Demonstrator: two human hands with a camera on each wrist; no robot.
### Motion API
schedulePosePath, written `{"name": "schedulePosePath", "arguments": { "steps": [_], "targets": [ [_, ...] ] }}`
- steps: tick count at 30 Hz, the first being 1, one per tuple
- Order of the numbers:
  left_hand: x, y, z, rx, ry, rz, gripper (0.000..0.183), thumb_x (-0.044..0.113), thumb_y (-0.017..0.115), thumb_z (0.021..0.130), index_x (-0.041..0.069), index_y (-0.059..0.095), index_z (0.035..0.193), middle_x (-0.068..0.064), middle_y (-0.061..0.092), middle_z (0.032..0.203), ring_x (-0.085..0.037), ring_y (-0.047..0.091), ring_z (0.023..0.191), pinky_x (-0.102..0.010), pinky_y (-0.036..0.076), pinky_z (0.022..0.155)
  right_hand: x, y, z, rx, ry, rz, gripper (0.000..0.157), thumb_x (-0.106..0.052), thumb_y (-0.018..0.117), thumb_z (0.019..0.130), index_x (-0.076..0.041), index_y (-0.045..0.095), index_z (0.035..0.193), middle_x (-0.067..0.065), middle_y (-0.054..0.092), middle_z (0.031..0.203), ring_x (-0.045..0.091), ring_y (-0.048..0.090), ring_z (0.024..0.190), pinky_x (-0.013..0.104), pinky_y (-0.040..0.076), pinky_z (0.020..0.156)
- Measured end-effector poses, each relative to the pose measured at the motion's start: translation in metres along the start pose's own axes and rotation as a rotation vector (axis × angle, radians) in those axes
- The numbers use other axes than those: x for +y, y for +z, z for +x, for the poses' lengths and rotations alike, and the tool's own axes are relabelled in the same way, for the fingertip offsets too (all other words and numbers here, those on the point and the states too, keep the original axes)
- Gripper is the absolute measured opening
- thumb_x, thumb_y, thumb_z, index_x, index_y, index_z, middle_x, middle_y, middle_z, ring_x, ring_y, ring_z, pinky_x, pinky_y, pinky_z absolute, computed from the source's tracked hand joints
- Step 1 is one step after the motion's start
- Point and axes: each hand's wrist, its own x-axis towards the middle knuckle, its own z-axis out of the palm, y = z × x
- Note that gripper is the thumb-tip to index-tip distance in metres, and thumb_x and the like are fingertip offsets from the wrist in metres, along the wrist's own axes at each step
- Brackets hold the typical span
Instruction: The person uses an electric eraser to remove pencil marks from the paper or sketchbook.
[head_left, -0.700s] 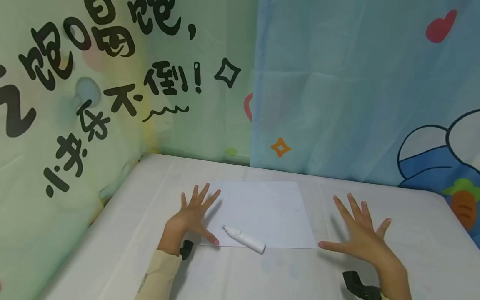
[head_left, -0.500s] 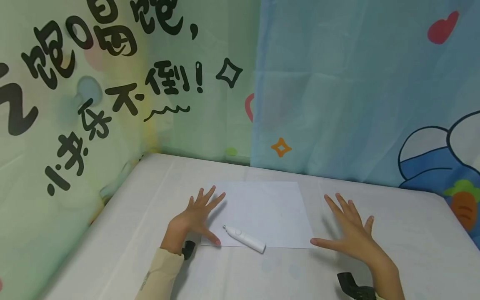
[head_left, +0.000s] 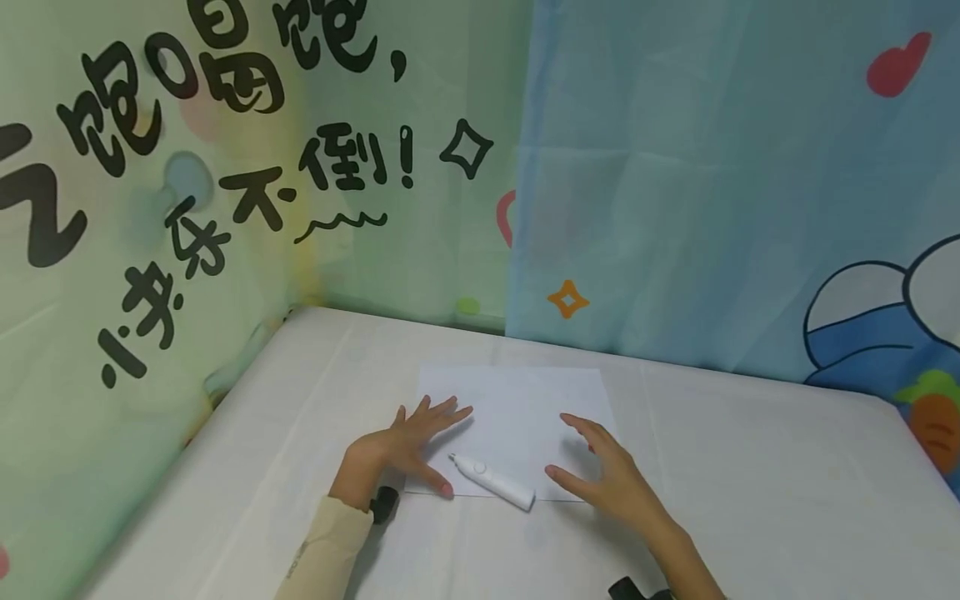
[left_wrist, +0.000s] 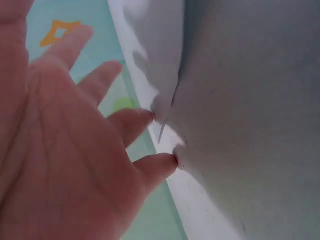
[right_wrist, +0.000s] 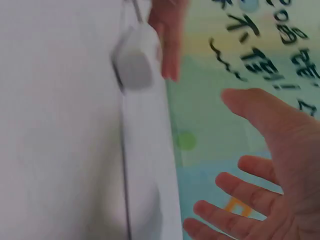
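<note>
A white sheet of paper (head_left: 525,400) lies on the table. Across its near edge rests a thick white pen-like device (head_left: 491,481) with a round button and a narrow tip pointing left. My left hand (head_left: 408,442) spreads its fingers over the sheet's left part, thumb near the front left corner; in the left wrist view its fingertips (left_wrist: 172,159) are right at the paper's edge. My right hand (head_left: 615,479) is over the sheet's right part, right of the device, thumb and fingers apart with nothing between them. The device's blunt end (right_wrist: 135,70) faces the right wrist view.
A white cloth covers the table (head_left: 750,467). Behind it hangs a blue curtain (head_left: 675,167) with cartoon prints, and to the left a green one (head_left: 420,267) with black lettering. Dark wrist straps (head_left: 385,504) sit below the hands.
My right hand has moved left from beside the paper to over it, its fingers drawing closer together. The left hand has shifted slightly right and lower. The device lies where it was.
</note>
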Motion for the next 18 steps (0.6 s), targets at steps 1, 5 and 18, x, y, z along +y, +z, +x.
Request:
{"name": "schedulePosePath", "arguments": {
  "steps": [1,5,18],
  "targets": [
    [0.000,0.000,0.000,-0.008,-0.008,-0.003,0.110,0.033,0.088,0.071,0.016,0.021,0.156,-0.014,0.010,0.163,-0.046,-0.004,0.147,-0.069,-0.004,0.113,-0.002,0.005,0.001,-0.005,-0.011,0.029,0.066,-0.025,0.077,0.085,-0.003,0.048,0.139,0.019,0.052,0.137,0.040,0.051,0.123,0.054,0.047,0.098],
    [0.001,0.000,0.000,-0.025,-0.018,0.012,0.102,0.037,0.086,0.072,0.015,0.029,0.154,-0.013,0.016,0.163,-0.044,-0.003,0.148,-0.068,-0.005,0.113,-0.011,0.022,0.007,-0.051,-0.052,0.066,0.055,-0.022,0.078,0.083,-0.001,0.057,0.130,0.014,0.059,0.118,0.028,0.058,0.098,0.035,0.055,0.081],
    [-0.007,0.005,0.005,-0.036,-0.026,0.030,0.097,0.035,0.085,0.074,0.014,0.033,0.152,-0.010,0.014,0.163,-0.041,-0.005,0.149,-0.067,-0.006,0.113,-0.028,0.056,0.023,-0.192,-0.047,-0.028,0.045,-0.027,0.085,0.074,0.000,0.069,0.106,0.007,0.058,0.107,0.014,0.053,0.084,0.023,0.047,0.070]
  ]
}}
